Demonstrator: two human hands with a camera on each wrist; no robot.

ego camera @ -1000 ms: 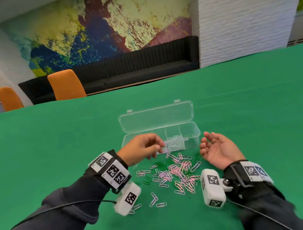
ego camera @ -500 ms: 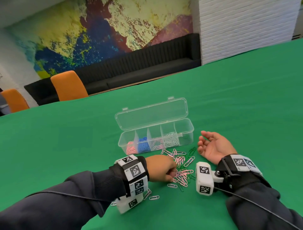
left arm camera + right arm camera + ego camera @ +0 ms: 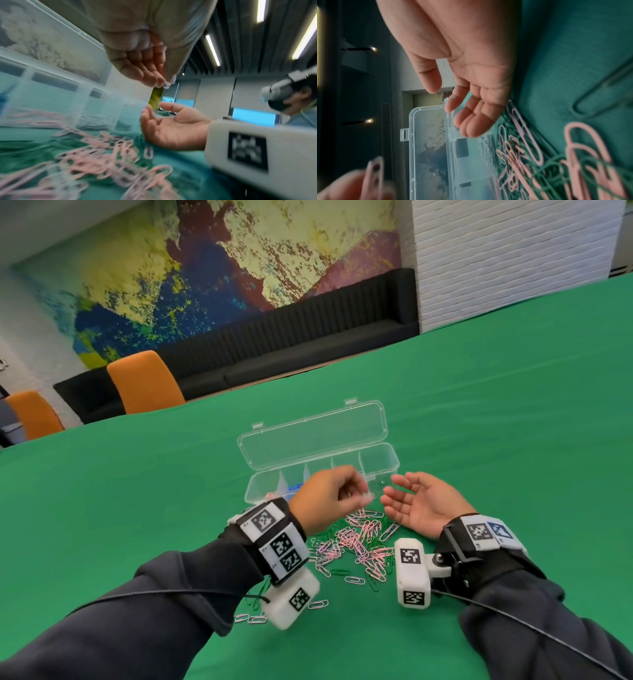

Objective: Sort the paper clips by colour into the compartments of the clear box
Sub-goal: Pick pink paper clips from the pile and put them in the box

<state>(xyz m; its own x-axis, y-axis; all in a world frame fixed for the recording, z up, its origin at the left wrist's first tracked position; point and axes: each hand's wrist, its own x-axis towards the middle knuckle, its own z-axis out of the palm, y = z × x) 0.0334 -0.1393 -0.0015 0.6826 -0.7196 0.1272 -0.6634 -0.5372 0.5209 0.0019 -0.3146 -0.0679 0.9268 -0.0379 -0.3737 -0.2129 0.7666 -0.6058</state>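
Paper clips (image 3: 356,546) littered the green counter (image 3: 513,422) at six o'clock of the clear box (image 3: 380,460). Left hand (image 3: 325,498) pinched a pale clip (image 3: 374,174); right hand (image 3: 421,505) lay released, palm up, at its three o'clock.

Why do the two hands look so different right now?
The left hand is lifted above the paper clip pile with its fingers curled, pinching a pink paper clip; the right hand lies palm up with relaxed fingers and holds nothing. The left hand shows its back in the head view, while the right shows its palm. Both are close to the open clear box and wear marker-tagged wrist bands.
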